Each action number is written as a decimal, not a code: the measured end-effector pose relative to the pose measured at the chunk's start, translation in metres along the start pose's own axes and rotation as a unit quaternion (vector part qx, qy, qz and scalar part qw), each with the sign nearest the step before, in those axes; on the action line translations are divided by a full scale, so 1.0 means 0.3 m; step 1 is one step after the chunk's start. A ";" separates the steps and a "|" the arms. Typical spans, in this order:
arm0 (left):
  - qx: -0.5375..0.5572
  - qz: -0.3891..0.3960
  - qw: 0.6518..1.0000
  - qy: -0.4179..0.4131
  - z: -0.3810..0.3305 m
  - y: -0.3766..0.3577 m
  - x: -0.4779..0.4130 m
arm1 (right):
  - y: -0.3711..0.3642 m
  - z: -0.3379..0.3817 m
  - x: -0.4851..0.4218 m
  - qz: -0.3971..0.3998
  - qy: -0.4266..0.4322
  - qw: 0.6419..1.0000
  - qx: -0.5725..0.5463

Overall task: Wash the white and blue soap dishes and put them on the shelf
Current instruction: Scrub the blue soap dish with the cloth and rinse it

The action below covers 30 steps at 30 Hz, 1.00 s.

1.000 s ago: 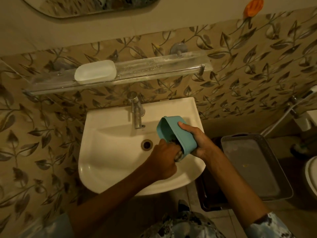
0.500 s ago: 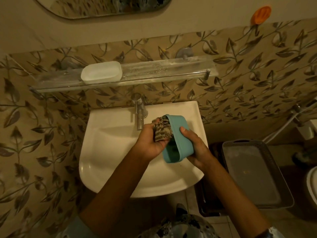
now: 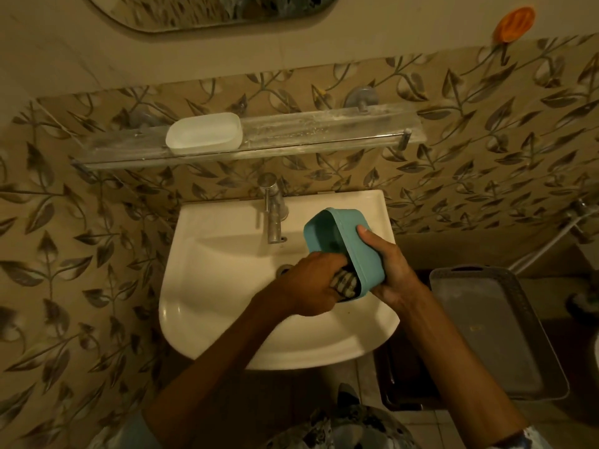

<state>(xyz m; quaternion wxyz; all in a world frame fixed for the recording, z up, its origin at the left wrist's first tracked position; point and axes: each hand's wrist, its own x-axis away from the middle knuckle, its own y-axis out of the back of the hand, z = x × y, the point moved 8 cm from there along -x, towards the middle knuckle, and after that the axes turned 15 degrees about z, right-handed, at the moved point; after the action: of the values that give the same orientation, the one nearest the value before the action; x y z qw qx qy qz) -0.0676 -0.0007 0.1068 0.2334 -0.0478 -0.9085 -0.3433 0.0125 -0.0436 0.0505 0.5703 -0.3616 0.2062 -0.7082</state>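
Note:
My right hand [image 3: 390,270] grips the blue soap dish [image 3: 343,234] by its outer side, holding it on edge over the right part of the white sink [image 3: 227,312]. Its hollow faces left. My left hand [image 3: 311,286] is closed on a striped scrubbing cloth [image 3: 345,283] pressed into the near end of the dish. The white soap dish [image 3: 204,132] lies upside down on the left half of the glass shelf [image 3: 324,131] above the tap.
A metal tap [image 3: 274,209] stands at the back of the sink, just left of the blue dish. A grey plastic tray [image 3: 486,328] sits to the right, below sink level. An orange holder [image 3: 515,22] hangs on the wall top right.
My left hand has slid the cloth from the far end of the blue dish back to its near end. The dish has tilted a little. The white dish has not moved.

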 end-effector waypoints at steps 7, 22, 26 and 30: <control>0.399 -0.061 0.912 -0.072 0.207 0.163 0.232 | 0.065 0.036 -0.011 -0.035 0.066 0.997 -0.021; 0.346 -0.495 0.744 0.286 0.766 0.401 0.183 | 0.009 -0.038 -0.042 0.013 0.024 1.000 0.010; 0.363 -0.429 0.787 0.254 0.787 0.439 0.095 | 0.008 -0.049 -0.030 0.010 0.026 1.000 -0.011; 0.380 -0.439 0.779 0.237 0.763 0.374 0.129 | -0.005 -0.040 -0.034 0.002 0.042 0.998 -0.045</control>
<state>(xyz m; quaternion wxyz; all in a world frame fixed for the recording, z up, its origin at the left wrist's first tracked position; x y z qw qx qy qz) -0.1637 0.2295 0.0422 0.2644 0.5313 -0.8041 -0.0364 0.0035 -0.0348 0.0408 0.5456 -0.3564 0.2623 -0.7117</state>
